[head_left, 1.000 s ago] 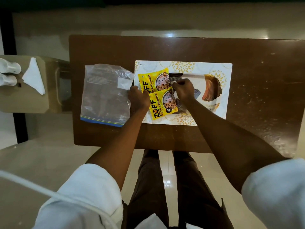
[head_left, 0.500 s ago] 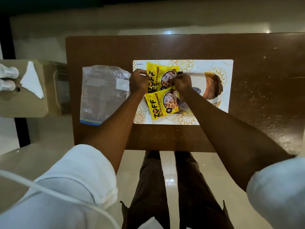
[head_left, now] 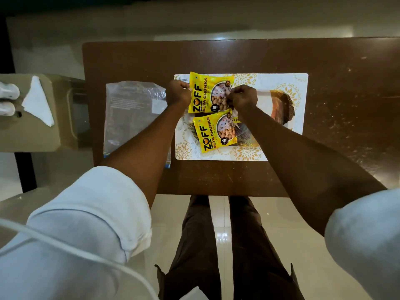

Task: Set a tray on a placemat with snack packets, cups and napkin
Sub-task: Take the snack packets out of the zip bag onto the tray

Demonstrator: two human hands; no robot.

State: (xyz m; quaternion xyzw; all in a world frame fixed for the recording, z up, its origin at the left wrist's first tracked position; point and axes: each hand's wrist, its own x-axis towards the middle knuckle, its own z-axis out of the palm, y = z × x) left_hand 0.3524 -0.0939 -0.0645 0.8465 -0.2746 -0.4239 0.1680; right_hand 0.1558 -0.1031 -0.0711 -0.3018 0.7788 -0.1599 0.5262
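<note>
Both hands, left (head_left: 178, 93) and right (head_left: 242, 98), pinched a yellow "ZOFF Soya Chunks" packet (head_left: 205, 94) by its side edges above a second packet (head_left: 213, 133) on the placemat (head_left: 281, 79).

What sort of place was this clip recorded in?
Probably an indoor dining or serving spot, in a home or guest room; I cannot tell which. A dark wooden table carries a patterned placemat, the floor is glossy tile, and a side stand holds white cups and a folded napkin.

I've got a clear plastic bag (head_left: 132, 113) lying flat by the left edge of the brown table (head_left: 346, 61), a beige side stand (head_left: 30, 137) just off that edge, glossy pale floor tiles (head_left: 218, 215) underneath.
</note>
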